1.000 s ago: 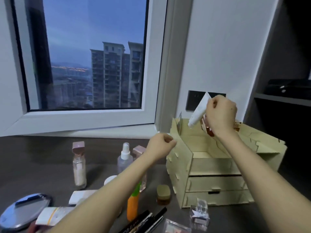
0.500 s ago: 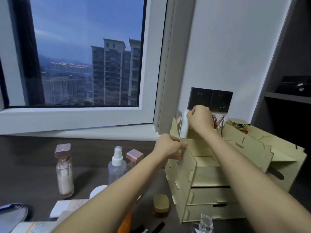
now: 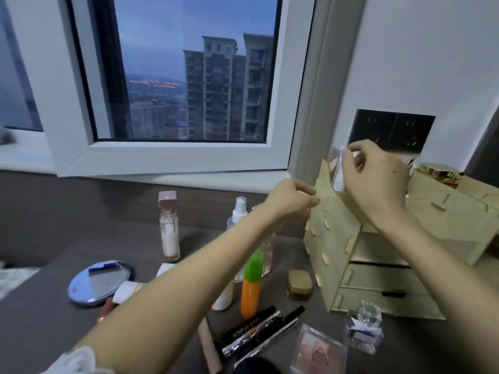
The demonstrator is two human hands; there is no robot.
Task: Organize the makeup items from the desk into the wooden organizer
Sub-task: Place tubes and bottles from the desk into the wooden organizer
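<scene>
Seating white tube (image 3: 339, 174) upright in wooden organizer (image 3: 340, 238) top rear-left slot. Right hand (image 3: 375, 182) pinching tube's top w/ fingertips; left hand (image 3: 293, 201) curled, gripping organizer's left wall to steady. Best: lower straight, let go only once bottomed. Other makeup items waiting on desk (image 3: 54, 333), e.g. orange bottle (image 3: 251, 290).

A big window (image 3: 186, 76) with a white frame is showing tall buildings (image 3: 226, 87) and a dim blue evening sky. A white wall (image 3: 421, 55) is standing at the right, holding a black socket plate (image 3: 391, 129). The dark desk (image 3: 54, 233) is lying under the window.
</scene>
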